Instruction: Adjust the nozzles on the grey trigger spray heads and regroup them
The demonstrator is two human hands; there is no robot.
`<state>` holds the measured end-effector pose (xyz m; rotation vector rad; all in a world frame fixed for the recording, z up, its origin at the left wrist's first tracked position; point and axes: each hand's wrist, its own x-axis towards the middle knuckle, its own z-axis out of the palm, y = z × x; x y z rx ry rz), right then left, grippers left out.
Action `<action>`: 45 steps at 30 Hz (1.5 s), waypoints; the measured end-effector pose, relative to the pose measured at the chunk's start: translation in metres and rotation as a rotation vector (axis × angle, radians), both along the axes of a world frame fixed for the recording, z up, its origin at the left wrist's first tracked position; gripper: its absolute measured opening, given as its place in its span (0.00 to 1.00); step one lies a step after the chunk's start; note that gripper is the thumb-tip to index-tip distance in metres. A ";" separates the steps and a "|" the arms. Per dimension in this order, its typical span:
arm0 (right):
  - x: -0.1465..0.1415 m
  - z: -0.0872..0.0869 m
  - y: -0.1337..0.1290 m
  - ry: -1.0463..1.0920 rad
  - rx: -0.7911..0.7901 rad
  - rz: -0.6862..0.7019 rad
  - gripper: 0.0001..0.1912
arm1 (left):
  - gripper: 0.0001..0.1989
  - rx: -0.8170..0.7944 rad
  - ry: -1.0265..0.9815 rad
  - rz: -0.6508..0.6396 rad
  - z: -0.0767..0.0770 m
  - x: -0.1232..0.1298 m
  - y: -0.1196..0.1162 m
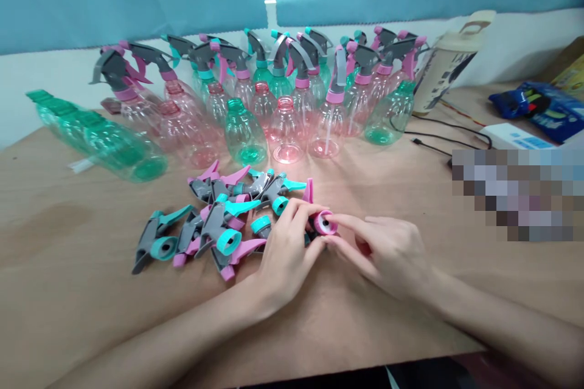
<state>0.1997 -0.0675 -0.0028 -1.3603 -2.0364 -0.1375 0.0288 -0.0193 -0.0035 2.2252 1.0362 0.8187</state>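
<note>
My left hand (289, 249) is closed around a grey and pink spray trigger head (325, 223), its pink collar turned toward me with the dark hole showing. The fingertips of my right hand (387, 252) pinch that collar at its rim from the right. Most of the head's grey body is hidden behind my left fingers. Left of my hands lies a loose pile of more spray trigger heads (214, 228), grey with teal or pink collars and levers.
Behind the pile stand several clear pink and green spray bottles (246, 140), some open-necked, some with trigger heads fitted. Green bottles (123, 149) lean in a row at left. A tall cream flask (444, 67), black cables (449, 134) and a blue packet (542, 109) are at right.
</note>
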 end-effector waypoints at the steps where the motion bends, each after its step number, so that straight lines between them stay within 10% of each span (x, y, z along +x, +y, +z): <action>1: -0.002 -0.001 -0.001 0.013 -0.018 0.008 0.15 | 0.11 0.001 -0.009 0.004 0.000 0.000 0.000; 8: -0.003 -0.012 0.003 0.304 -0.439 0.285 0.27 | 0.10 0.036 0.011 0.003 0.000 0.001 0.002; 16: 0.004 -0.002 0.003 -0.023 -0.106 0.013 0.22 | 0.10 0.029 0.003 0.019 0.000 0.001 0.001; 23: 0.003 -0.011 0.005 0.254 -0.396 0.287 0.23 | 0.14 0.044 -0.040 -0.060 0.000 0.000 0.002; 45: 0.012 -0.005 0.014 0.092 -0.260 0.334 0.09 | 0.17 0.085 0.064 -0.131 -0.001 -0.001 0.003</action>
